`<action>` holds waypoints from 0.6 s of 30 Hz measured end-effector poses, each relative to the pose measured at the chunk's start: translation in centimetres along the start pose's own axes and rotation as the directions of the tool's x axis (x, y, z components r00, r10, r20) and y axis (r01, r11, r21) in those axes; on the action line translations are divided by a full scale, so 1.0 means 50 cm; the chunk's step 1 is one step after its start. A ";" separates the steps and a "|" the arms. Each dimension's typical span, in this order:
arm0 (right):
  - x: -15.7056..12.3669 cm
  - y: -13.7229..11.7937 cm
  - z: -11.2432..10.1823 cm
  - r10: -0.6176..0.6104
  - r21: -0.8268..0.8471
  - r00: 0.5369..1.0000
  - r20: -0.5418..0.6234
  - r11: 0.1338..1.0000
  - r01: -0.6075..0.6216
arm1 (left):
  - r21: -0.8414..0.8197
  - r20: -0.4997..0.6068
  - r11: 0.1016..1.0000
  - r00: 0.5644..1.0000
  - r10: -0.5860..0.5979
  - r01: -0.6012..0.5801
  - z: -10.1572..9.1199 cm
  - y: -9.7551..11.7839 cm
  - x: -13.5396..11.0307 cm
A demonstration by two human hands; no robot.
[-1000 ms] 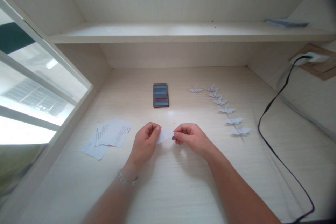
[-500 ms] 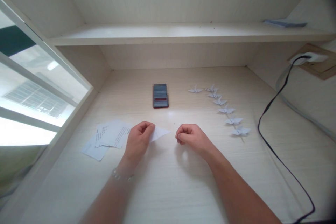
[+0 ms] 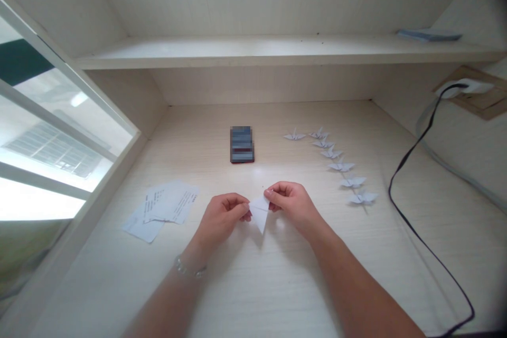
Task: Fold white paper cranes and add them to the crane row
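Well, nearest my camera there is a beaded bracelet (image 3: pixel 190 270) around the left wrist, and just past it I have the left hand (image 3: pixel 227 216) pinching one side edge of a small folded paper (image 3: pixel 260 216) between thumb and fingers. The right hand (image 3: pixel 292 202) nips the opposite side near its upper corner, thumb against curled fingers. So the piece sits between both sets of fingertips, in front of me over the pale tabletop (image 3: pixel 253 296); I cannot tell whether its lower tip touches the wood.

I judge it nearly weightless, crisp along its folds but soft where the layers are few, with little slip against dry skin. It should crush or tear easily, so I favour light pinches on the side edges, where layers probably stack, and would spare the thin point. It looks plain white and kite-like, the narrow tip aimed toward me, a crease line running across the wider part.

Farther out, loose sheets (image 3: pixel 172 203) overlap on the left, their print too small to read. On the right, seven white paper birds (image 3: pixel 341 167) trail away in a line. Beyond the hands lies a dark rectangular object (image 3: pixel 242 144), its face blurred, and behind everything runs a shelf (image 3: pixel 253 47).
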State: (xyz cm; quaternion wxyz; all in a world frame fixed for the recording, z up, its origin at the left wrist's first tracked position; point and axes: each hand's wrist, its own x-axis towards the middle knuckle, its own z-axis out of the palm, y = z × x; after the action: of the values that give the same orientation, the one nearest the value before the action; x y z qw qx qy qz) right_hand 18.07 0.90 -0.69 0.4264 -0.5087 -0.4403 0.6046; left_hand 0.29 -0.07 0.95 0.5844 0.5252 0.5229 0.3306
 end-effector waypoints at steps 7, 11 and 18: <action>-0.002 0.001 0.000 -0.006 -0.045 1.000 0.004 0.999 0.006 | 0.030 0.029 0.999 0.999 0.025 -0.026 -0.004 -0.005 0.000; -0.003 -0.004 0.001 0.056 -0.016 0.996 0.066 0.998 -0.055 | 0.072 0.026 0.997 0.999 0.027 -0.029 -0.004 -0.010 0.002; 0.006 -0.001 -0.001 0.023 0.098 0.999 -0.045 0.995 -0.018 | 0.077 -0.098 0.994 0.991 0.090 -0.083 -0.002 -0.025 0.009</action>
State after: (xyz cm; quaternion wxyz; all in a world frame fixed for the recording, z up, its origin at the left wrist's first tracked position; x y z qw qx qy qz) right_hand 18.10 1.21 -0.71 0.4546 -0.5056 -0.3949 0.6179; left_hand 0.09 0.08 -0.34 0.5227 0.5508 0.5403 0.3625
